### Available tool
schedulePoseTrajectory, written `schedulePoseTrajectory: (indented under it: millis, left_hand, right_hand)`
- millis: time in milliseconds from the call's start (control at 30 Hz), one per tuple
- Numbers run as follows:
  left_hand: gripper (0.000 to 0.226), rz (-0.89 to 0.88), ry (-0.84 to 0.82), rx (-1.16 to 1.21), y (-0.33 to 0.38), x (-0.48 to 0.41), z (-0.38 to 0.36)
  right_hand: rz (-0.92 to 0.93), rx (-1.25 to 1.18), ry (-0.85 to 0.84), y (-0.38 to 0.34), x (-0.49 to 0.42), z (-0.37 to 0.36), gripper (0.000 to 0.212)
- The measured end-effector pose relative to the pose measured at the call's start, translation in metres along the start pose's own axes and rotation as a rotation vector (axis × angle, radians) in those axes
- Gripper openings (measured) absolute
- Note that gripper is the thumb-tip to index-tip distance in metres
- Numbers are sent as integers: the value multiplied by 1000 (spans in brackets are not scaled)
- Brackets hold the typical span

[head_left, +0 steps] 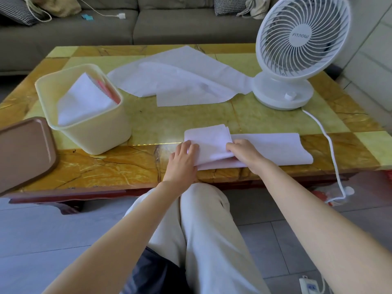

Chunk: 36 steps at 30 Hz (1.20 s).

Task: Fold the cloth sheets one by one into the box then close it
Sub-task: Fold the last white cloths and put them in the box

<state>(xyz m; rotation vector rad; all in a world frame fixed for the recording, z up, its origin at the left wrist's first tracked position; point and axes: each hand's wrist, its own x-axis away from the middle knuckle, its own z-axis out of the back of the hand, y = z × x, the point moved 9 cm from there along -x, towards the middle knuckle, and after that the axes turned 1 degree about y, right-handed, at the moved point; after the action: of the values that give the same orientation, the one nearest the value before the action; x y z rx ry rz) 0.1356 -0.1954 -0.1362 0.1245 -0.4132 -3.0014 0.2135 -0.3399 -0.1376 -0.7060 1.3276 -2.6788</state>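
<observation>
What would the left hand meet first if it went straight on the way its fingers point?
The left hand rests on the folded cloth, so it would ride further onto that fold first. Beyond it looks like bare table, then the loose sheets; the box seems clear to the left.

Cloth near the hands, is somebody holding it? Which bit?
Yes. The right grip pinches the cloth sheet at the edge of its folded-over flap, near the middle. The left grip only presses flat on the folded end.
</observation>
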Motion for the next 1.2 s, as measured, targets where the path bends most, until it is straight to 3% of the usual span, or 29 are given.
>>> schedulePoseTrajectory:
  millis: [333, 600, 767, 967, 1200]
  left_hand:
    - [48, -136, -24, -90, 10, -2, -5]
    - [51, -119, -60, -118, 5, -5, -7]
    - [47, 2, -8, -35, 5, -8, -7]
    - [51, -60, -53, -164, 15, -11, -12]
    - [51, -132, -122, -295, 20, -12, -27]
  right_hand:
    - [81, 206, 88, -4, -3, 8, 44]
    - [97, 208, 144, 5, -2, 15, 36]
    - [73, 171, 181, 11, -2, 29, 33]
    - [60, 436, 216, 22, 2, 49, 39]
    - [105, 457, 207, 31, 8, 46, 40]
